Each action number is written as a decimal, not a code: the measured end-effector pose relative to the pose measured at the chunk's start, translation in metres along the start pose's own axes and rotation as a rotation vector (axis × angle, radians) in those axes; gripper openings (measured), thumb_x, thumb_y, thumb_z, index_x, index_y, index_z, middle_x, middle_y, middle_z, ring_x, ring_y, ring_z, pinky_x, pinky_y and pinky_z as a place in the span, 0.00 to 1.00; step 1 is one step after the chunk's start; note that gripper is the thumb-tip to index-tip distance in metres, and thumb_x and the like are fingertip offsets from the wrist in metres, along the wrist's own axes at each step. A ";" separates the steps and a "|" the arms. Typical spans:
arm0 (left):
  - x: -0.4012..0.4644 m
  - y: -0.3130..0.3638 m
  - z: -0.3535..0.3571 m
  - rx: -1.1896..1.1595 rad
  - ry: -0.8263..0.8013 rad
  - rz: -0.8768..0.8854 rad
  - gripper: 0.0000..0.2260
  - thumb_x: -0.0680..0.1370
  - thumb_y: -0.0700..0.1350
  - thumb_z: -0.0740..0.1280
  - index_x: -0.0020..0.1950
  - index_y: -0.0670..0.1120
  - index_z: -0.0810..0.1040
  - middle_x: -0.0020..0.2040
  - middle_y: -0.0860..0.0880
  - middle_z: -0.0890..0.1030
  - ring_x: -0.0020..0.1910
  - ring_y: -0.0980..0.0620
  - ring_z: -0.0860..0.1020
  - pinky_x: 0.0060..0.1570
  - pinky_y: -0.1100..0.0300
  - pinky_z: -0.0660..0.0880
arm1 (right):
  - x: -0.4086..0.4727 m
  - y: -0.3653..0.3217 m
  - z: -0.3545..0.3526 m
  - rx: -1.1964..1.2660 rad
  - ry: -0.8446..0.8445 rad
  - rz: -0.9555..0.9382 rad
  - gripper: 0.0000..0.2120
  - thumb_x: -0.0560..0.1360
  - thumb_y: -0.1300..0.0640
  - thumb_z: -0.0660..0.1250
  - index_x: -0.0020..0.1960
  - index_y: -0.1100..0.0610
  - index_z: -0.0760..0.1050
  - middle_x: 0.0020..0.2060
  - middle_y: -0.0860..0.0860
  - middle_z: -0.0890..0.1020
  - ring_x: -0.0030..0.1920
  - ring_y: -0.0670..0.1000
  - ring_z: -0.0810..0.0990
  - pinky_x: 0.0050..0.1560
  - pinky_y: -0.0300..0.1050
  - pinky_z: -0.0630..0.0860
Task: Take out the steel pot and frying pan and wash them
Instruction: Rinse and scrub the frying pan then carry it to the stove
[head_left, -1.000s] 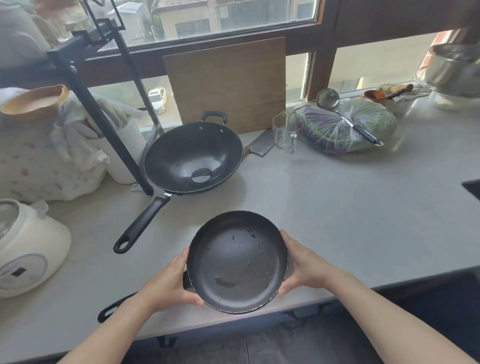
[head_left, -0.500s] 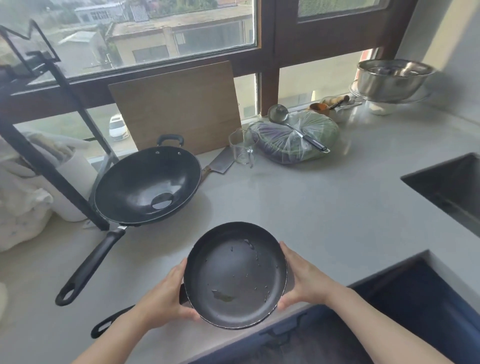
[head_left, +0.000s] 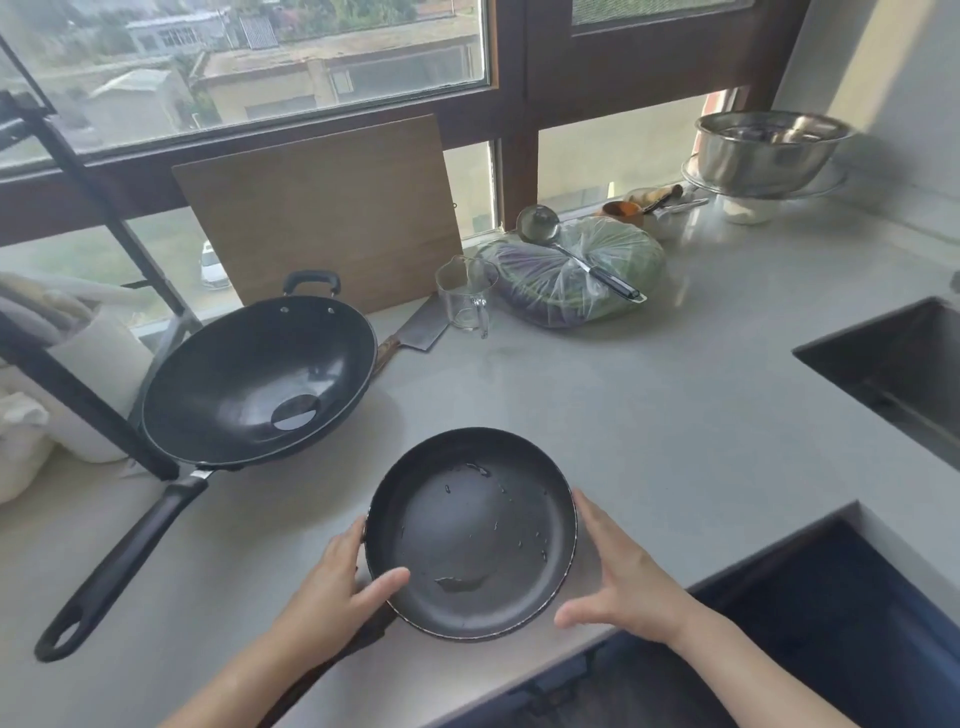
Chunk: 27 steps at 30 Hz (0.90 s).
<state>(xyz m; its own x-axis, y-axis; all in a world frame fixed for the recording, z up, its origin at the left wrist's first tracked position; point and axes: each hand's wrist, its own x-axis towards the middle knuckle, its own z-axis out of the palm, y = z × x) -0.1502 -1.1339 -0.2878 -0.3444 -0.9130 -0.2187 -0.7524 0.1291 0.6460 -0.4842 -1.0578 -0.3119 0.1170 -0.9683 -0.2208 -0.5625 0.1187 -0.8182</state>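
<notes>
A pale grey counter (head_left: 649, 415) ran beneath a wide window with a dark wooden frame (head_left: 514, 104), through which rooftops and a parked white car showed. A wooden cutting board (head_left: 322, 213) leaned against the window, with a cleaver (head_left: 415, 332) lying at its foot and a clear glass measuring cup (head_left: 465, 296) just beside the blade. To the right lay a plastic bag of greens (head_left: 571, 275) with a steel ladle (head_left: 571, 249) resting across it, and farther right a steel bowl (head_left: 769, 150) sat stacked on other dishes near the wall. The corner of a steel sink (head_left: 893, 369) was sunk into the counter at the right edge. On the left a large black wok (head_left: 254, 379) sat with its long handle pointing toward the near edge, next to a black rack leg (head_left: 88, 395) and white cloths. The frying pan (head_left: 470, 532) lay on the counter close to its near edge, a little water pooled inside and its handle running back under the left forearm. The left hand (head_left: 337, 582) lay against the pan's left rim, thumb hooked over the edge and fingers curved behind it. The right hand (head_left: 618, 582) was spread beside the right rim, fingers straight along the wall of the pan and thumb stretched out below it, gripping nothing.
</notes>
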 end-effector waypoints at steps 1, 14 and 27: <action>0.008 -0.005 -0.003 0.048 0.021 0.003 0.48 0.61 0.82 0.53 0.76 0.60 0.52 0.74 0.56 0.62 0.72 0.56 0.62 0.71 0.60 0.61 | 0.002 0.001 0.001 -0.067 0.006 0.018 0.64 0.57 0.39 0.80 0.76 0.37 0.37 0.75 0.32 0.43 0.75 0.33 0.43 0.75 0.33 0.46; 0.063 -0.030 0.011 0.132 0.017 0.251 0.41 0.72 0.76 0.44 0.78 0.54 0.44 0.78 0.59 0.45 0.76 0.66 0.42 0.74 0.68 0.41 | 0.006 0.000 0.020 -0.296 0.094 0.112 0.72 0.43 0.17 0.60 0.70 0.42 0.19 0.72 0.35 0.33 0.72 0.35 0.28 0.74 0.47 0.26; 0.060 -0.020 0.034 -0.090 0.150 0.245 0.42 0.71 0.77 0.49 0.77 0.54 0.49 0.77 0.62 0.50 0.76 0.66 0.47 0.72 0.72 0.43 | 0.005 -0.004 0.014 -0.236 0.052 0.077 0.74 0.54 0.33 0.79 0.75 0.46 0.24 0.64 0.24 0.37 0.61 0.19 0.30 0.75 0.49 0.29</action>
<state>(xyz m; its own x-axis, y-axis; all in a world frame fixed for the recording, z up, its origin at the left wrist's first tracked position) -0.1745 -1.1786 -0.3386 -0.4174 -0.9069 0.0579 -0.6022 0.3237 0.7298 -0.4700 -1.0605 -0.3174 0.0279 -0.9691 -0.2450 -0.7447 0.1433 -0.6519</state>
